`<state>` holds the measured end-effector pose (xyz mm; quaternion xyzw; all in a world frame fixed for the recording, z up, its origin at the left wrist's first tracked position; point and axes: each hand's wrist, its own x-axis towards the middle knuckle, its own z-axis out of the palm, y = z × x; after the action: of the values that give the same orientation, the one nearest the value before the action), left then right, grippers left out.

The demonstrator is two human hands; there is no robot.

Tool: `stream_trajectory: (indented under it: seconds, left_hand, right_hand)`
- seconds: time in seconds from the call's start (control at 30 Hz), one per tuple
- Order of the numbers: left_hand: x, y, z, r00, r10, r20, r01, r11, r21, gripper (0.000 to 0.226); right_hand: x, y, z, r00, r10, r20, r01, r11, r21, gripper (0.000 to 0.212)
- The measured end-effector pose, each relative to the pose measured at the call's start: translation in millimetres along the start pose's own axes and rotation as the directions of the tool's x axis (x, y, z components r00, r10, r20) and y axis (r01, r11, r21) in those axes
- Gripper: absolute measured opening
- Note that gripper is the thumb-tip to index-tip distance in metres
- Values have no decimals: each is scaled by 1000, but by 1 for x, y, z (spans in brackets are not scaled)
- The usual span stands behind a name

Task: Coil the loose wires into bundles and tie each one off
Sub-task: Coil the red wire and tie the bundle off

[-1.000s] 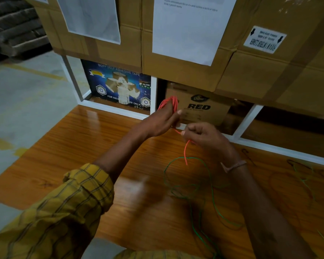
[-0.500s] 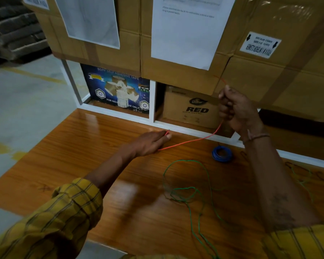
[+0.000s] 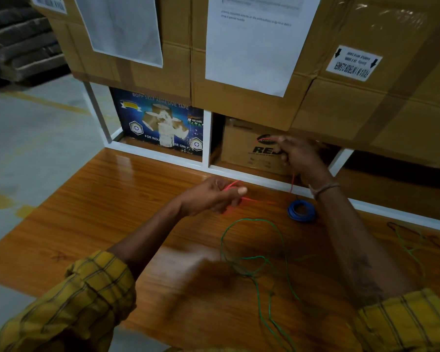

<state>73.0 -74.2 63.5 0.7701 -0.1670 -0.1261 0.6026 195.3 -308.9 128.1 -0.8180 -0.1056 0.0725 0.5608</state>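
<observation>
Over the wooden table [image 3: 92, 214], the left hand [image 3: 211, 196] pinches a red wire [image 3: 233, 185] between thumb and fingers. The wire runs right and up to the raised right hand [image 3: 299, 154], which grips its other stretch. A tied blue coil [image 3: 301, 211] lies below that hand, and a loose green wire [image 3: 258, 250] sprawls nearer the person.

Left hand [image 3: 214, 195] and right hand [image 3: 299, 153] pinch a red wire [image 3: 292, 181]; blue coil [image 3: 301, 210] at the right hand's 6 o'clock, green wire [image 3: 257, 257] loose on table [image 3: 112, 212].

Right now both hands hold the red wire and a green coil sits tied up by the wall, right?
Not quite. In the head view the tied coil is blue. The left hand and right hand do hold the red wire; the green wire lies loose.
</observation>
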Motion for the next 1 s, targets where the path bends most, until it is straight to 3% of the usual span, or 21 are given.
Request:
stream_trajectory:
  seconds: [0.07,0.13,0.2,0.27,0.4,0.5,0.57,0.77,0.87,1.0]
  left_hand:
    - [4,4,0,999,-24,-41,20,993,-115,48]
    - [9,7,-2,996,-60,-63,41,964,-263,45]
    - [12,9,-2,992,-102,-76,68,931,-359,45]
    - [14,12,-3,986,-138,-92,88,908,-410,44]
    - [18,12,-7,971,-171,-165,70,869,-489,43]
    - [18,10,-13,959,-189,-212,59,862,-503,43]
    - [14,9,-18,958,-172,-229,58,898,-436,45]
    - [9,17,-12,979,-129,-158,119,990,-74,74]
    - [10,18,-5,996,-40,-78,26,986,-163,69]
    - [14,24,-5,988,2,-152,-60,923,-380,48]
  right_hand:
    - [-5,-1,7,1000,-7,14,9,990,-139,29]
    - [-15,-7,15,993,-104,55,116,954,-278,41]
    - [-25,-7,24,973,-206,102,227,929,-292,40]
    - [-36,-4,32,972,-162,172,200,951,-237,38]
    - [-49,13,39,928,-36,371,79,992,-101,59]
    - [-53,20,38,905,-30,424,-20,993,113,44]
    - [-55,20,32,896,-80,436,3,985,174,31]
    - [-44,12,30,937,-217,274,186,973,138,29]
    - [-34,19,36,973,-199,119,197,980,33,26]
    - [-35,41,48,992,-120,-28,118,991,-59,26]
